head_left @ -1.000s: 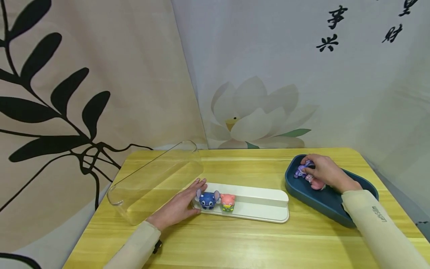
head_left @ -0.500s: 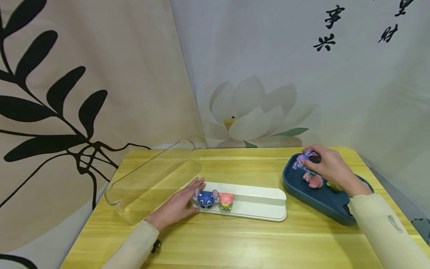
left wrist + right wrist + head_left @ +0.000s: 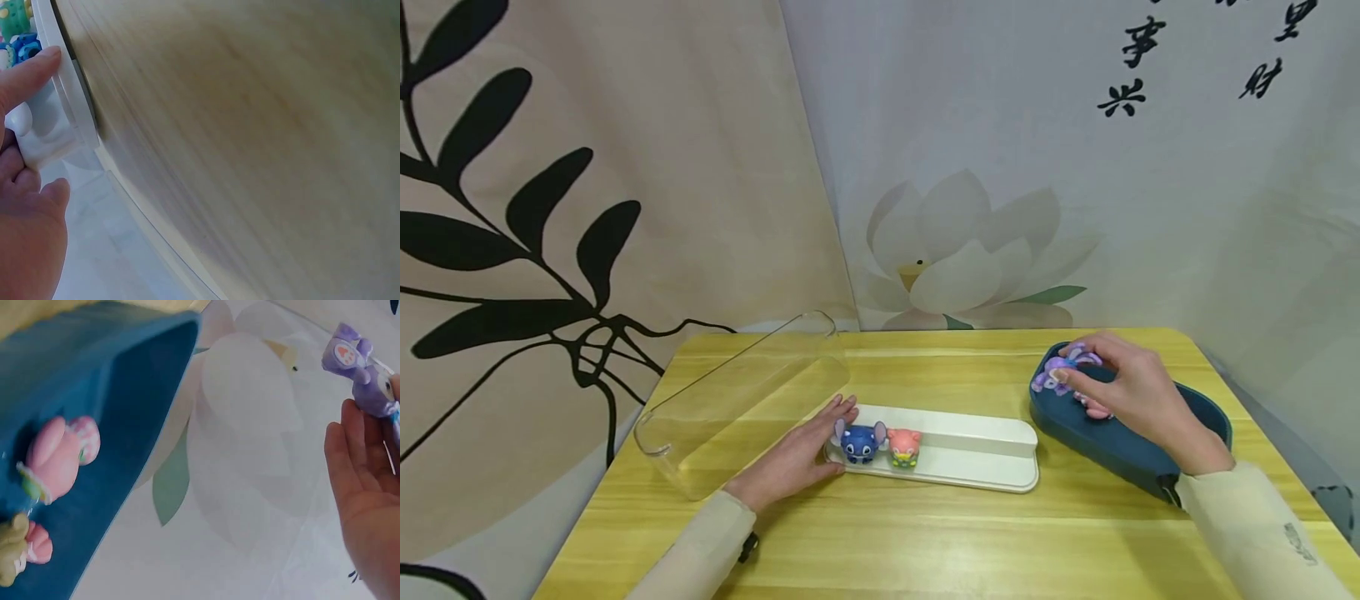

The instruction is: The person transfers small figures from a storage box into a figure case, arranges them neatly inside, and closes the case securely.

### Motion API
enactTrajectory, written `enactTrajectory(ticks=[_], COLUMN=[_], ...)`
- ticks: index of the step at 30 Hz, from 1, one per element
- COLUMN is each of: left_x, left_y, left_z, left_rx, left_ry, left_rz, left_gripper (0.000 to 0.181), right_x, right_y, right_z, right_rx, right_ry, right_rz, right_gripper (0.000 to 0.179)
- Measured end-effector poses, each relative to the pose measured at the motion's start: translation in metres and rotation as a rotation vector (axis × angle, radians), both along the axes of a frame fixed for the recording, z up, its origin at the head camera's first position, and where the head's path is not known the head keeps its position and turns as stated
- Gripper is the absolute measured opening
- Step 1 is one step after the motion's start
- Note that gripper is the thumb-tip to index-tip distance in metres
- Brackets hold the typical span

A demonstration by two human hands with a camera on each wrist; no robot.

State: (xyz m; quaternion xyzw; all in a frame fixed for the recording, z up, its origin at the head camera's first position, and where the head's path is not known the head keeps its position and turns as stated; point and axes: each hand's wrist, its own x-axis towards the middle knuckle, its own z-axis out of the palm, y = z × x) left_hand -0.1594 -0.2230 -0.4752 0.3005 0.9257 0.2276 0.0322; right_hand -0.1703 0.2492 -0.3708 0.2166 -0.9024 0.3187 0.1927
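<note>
My left hand (image 3: 797, 458) holds the left end of a white stepped tray (image 3: 981, 468), the thumb at its front edge. On the tray, beside that hand, stand a blue big-eared figurine (image 3: 859, 446) and a pink figurine (image 3: 905, 448) with a yellow-green lower part. Over the far end of a dark blue bin (image 3: 1086, 446), my right hand (image 3: 1138, 400) pinches a purple long-eared figurine (image 3: 372, 390) between thumb and fingers. In the right wrist view a pink figurine (image 3: 56, 459) and a yellowish one (image 3: 12, 550) lie inside the bin.
A clear box-shaped cover (image 3: 748, 408) lies on the wooden table (image 3: 925, 542) to the left of the tray, close to my left hand. Behind the table's back edge hangs a printed curtain (image 3: 985, 150) with flower and leaf patterns.
My right hand has lifted the purple figurine from among the others in the bin, then shifted it slightly left and toward me. My left hand and the tray stay in place.
</note>
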Motion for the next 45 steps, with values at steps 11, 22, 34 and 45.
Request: enactTrajectory(ticks=[11,22,34,45], left_x=[-0.003,-0.004,-0.002,-0.001], left_y=[0.001,0.003,0.002,0.001], left_z=[-0.001,-0.001,0.0,-0.001], left_rx=[0.001,0.001,-0.001,-0.004], left_ry=[-0.014,-0.015,-0.021,-0.01], left_rz=[0.008,0.014,0.013,0.006], left_gripper=[0.091,0.09,0.09,0.09], right_x=[0.017,0.027,0.032,0.034], right_y=[-0.027,-0.053,-0.08,-0.099], right_z=[-0.004,-0.017,-0.039,-0.053], right_rx=[-0.04,-0.118,-0.22,-0.203], right_ry=[0.031,0.013,-0.001,-0.008], right_rz=[0.06,0.138,0.227,0.226], right_gripper=[0.025,0.028,0.03,0.028])
